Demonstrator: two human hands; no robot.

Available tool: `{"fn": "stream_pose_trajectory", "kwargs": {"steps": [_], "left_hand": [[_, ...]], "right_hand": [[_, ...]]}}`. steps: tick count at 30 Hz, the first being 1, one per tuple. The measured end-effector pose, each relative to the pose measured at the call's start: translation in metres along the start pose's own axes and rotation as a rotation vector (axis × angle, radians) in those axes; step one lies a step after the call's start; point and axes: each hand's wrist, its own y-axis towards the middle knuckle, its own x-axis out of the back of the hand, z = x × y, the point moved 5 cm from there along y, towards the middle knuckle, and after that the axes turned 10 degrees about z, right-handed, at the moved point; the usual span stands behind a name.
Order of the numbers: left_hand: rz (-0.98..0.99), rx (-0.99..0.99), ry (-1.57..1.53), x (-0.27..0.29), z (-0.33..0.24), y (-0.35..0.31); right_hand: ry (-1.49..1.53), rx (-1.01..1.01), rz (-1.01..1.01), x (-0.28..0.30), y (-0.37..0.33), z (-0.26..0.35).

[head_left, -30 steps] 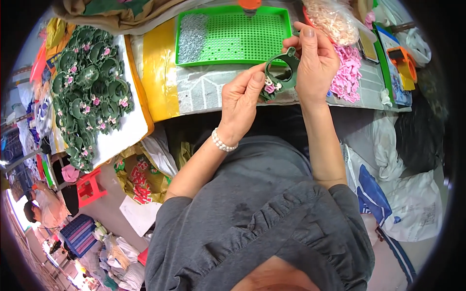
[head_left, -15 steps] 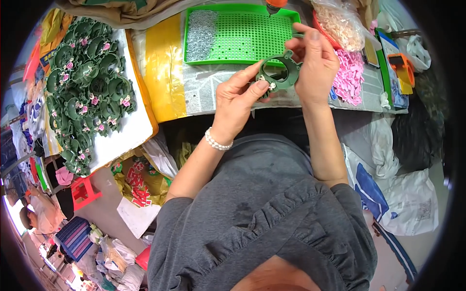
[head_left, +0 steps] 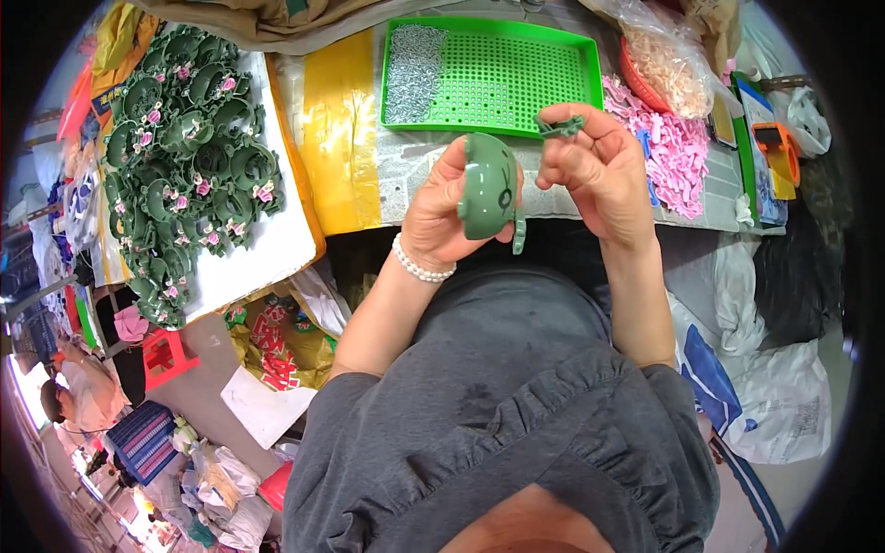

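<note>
My left hand [head_left: 433,217] is closed round a green plastic cup-shaped piece [head_left: 486,189]. Its smooth, rounded outside shows, with a dark ring and thin marks on it, and a narrow green tab [head_left: 519,230] hangs at its lower right. Whatever is inside the cup is hidden. Apart from it, on the right, my right hand [head_left: 610,180] pinches a small green plastic part [head_left: 561,126] between thumb and fingers. Both hands are above the near edge of the table, just below a green perforated tray [head_left: 498,126].
Silver screws or pins [head_left: 415,74] fill the tray's left end. Many finished-looking green cups with pink flowers [head_left: 189,184] crowd a white board [head_left: 244,267] at left. On the right lie pink pieces [head_left: 678,170], a red basket [head_left: 641,78] of pale pieces and an orange-handled tool [head_left: 779,152].
The cup has been turned so its outside shows instead of its open ring. My right hand has come off it, holding the small part. The orange tool tip above the tray is out of sight.
</note>
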Motion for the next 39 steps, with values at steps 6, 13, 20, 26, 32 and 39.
{"fn": "stream_pose_trajectory", "kwargs": {"steps": [6, 13, 20, 26, 32, 39], "left_hand": [[0.099, 0.022, 0.016, -0.006, 0.009, 0.011], [0.141, -0.042, -0.061, -0.006, 0.013, 0.009], [0.131, -0.022, 0.158, -0.014, 0.016, 0.006], [0.185, -0.003, 0.071, -0.007, 0.018, -0.002], [0.037, -0.01, 0.243, 0.011, 0.021, -0.02], [0.106, -0.023, 0.18, 0.015, 0.021, -0.015]], "right_hand": [[-0.208, 0.158, 0.003, -0.02, -0.009, 0.016], [-0.612, 0.338, 0.092, -0.025, -0.019, 0.023], [-0.819, 0.385, 0.144, -0.035, -0.025, 0.024], [-0.757, 0.297, 0.035, -0.029, -0.031, 0.016], [-0.624, 0.351, 0.075, -0.022, -0.036, 0.007], [-0.453, 0.278, 0.059, -0.018, -0.037, -0.003]]}}
